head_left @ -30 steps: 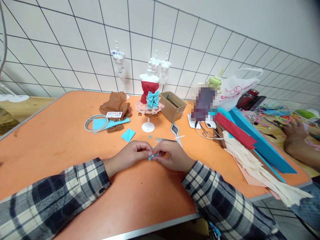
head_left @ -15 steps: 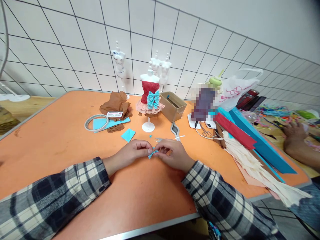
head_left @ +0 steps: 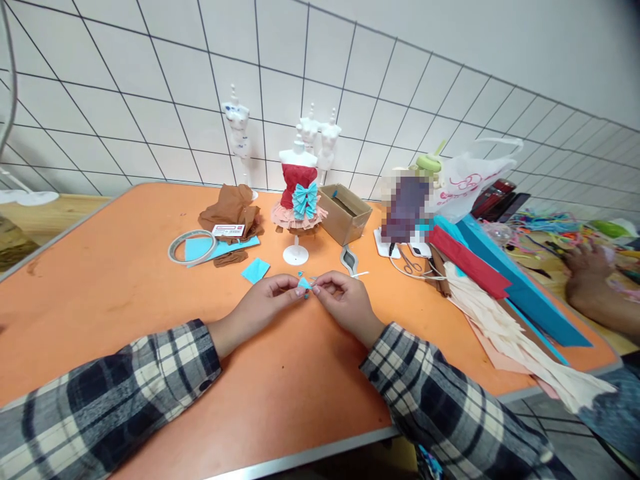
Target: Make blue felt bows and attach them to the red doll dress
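Note:
Above the orange table (head_left: pixel 210 407), my left hand (head_left: pixel 265 300) pinches a small light-blue crepe-paper bow (head_left: pixel 305 285) between thumb and fingertips. From the other side my right hand (head_left: pixel 347 303) is closed, thumb against fingers, at the bow's right edge. The fingertips cover part of the bow. Just beyond the hands lie a folded blue paper square (head_left: pixel 256 270) and a tiny blue scrap. Behind them stands a mini dress form (head_left: pixel 299 180) in a red bodice, a larger blue bow (head_left: pixel 305 201) and a ruffled pink skirt.
A tape roll (head_left: pixel 186 248) and brown crepe paper (head_left: pixel 227 207) lie at left. Right of the dress form are a cardboard box (head_left: pixel 345 215), scissors (head_left: pixel 411 267) and long paper strips (head_left: pixel 493 320). Another person's hand (head_left: pixel 590 263) rests at far right.
My hands have lifted slightly away from me with the small bow. The bow has turned and now shows a fan-shaped face. My right fingers have drawn closer together.

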Tool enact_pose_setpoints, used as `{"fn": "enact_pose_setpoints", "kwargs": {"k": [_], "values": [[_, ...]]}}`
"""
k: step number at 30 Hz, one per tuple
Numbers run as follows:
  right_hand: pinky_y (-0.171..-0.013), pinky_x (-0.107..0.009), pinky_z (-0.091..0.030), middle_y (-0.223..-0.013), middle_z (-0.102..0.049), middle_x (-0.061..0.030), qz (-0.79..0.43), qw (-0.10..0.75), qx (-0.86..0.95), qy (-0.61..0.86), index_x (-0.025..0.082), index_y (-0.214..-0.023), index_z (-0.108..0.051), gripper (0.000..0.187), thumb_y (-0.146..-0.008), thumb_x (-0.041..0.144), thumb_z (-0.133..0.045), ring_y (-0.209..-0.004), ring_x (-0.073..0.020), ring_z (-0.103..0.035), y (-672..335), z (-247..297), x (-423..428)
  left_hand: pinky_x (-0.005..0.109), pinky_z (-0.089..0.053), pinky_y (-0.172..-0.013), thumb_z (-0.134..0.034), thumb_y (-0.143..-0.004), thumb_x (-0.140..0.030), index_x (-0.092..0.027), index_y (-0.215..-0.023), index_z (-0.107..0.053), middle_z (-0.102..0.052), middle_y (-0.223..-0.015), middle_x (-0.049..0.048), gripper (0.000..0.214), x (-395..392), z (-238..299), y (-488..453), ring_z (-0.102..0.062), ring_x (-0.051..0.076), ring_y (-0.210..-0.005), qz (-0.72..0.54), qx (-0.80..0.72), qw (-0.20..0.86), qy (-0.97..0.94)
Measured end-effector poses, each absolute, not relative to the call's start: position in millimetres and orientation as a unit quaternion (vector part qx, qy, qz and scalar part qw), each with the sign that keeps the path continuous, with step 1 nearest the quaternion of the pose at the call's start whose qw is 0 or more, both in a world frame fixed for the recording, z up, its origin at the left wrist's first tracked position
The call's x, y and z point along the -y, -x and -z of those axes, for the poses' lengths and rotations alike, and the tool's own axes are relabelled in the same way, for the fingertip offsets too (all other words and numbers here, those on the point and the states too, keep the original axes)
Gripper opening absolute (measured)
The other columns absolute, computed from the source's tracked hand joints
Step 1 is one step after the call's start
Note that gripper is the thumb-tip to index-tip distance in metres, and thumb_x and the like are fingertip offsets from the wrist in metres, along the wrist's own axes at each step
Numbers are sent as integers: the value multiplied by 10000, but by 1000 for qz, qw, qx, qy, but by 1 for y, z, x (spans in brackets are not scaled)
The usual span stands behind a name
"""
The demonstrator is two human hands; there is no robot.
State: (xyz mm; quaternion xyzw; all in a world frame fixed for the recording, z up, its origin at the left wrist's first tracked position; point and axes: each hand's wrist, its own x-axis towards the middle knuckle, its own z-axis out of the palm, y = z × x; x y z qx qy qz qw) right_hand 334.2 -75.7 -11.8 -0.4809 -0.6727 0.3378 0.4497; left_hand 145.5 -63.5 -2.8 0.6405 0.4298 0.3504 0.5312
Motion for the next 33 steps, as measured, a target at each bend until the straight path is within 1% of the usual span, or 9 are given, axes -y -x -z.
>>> {"fn": "enact_pose_setpoints", "kwargs": {"k": [5,7,10,12,15,19,24,28,33], "values": [[-614,-254,-475,-793,-684,-22,-290,417,712,485,188,-944,-670,182,-877,321,-565,-650,-135,-579,-341,10,73,296,-448,-751,-648,-784,-493,-186,-774,-674,-677,-793,14,309,64,3,-143,-589,186,-774,-352,-454,510,-641],[-787,-312,-483,-927,-697,-56,-188,376,762,493,188,-1026,-668,219,-921,306,-516,-839,-178,-607,-350,7,67,296,-435,-758,-634,-800,-476,-185,-786,-675,-674,-801,16,295,63,4,-141,-583,187,-783,-352,-457,508,-640],[-962,-397,-401,-1169,-644,-110,-66,253,817,515,184,-1155,-637,267,-927,269,-526,-1119,-248,-526,-364,6,56,298,-430,-748,-626,-805,-454,-180,-781,-660,-663,-787,17,277,62,6,-139,-575,186,-773,-353,-452,520,-633],[-935,-392,-404,-1178,-634,-125,-50,183,826,530,177,-1138,-636,249,-929,264,-532,-1116,-256,-523,-368,7,52,298,-428,-738,-627,-804,-446,-180,-769,-646,-652,-769,12,268,61,8,-138,-569,184,-759,-354,-449,528,-629],[-820,-347,-421,-977,-674,-103,-47,144,834,531,178,-918,-648,117,-910,220,-539,-958,-240,-569,-367,9,51,298,-425,-747,-616,-821,-447,-181,-774,-644,-648,-790,8,271,61,8,-137,-570,181,-771,-354,-449,522,-633],[-675,-304,-401,-861,-674,-80,-61,174,806,563,184,-904,-547,139,-839,88,-470,-796,-217,-602,-360,5,59,283,-431,-726,-607,-829,-447,-179,-778,-627,-634,-786,5,273,63,3,-138,-568,178,-767,-381,-461,473,-646],[-648,-277,-409,-882,-677,-39,-119,311,784,524,218,-933,-436,183,-791,107,-468,-769,-196,-637,-354,-5,77,274,-439,-729,-623,-814,-401,-178,-760,-606,-611,-776,10,230,65,-3,-138,-559,172,-758,-433,-449,391,-677],[-646,-290,-418,-900,-664,-60,-139,305,814,475,204,-1010,-445,145,-889,273,-488,-776,-208,-638,-343,-7,90,269,-444,-702,-607,-823,-408,-172,-775,-602,-596,-758,6,241,65,-3,-138,-549,163,-730,-432,-452,399,-671],[-672,-283,-441,-968,-687,-63,-216,299,798,476,193,-1122,-479,232,-917,292,-518,-819,-199,-658,-334,-1,91,285,-451,-721,-602,-823,-413,-174,-777,-600,-605,-767,14,243,65,-1,-138,-560,174,-749,-432,-452,391,-675]]}}
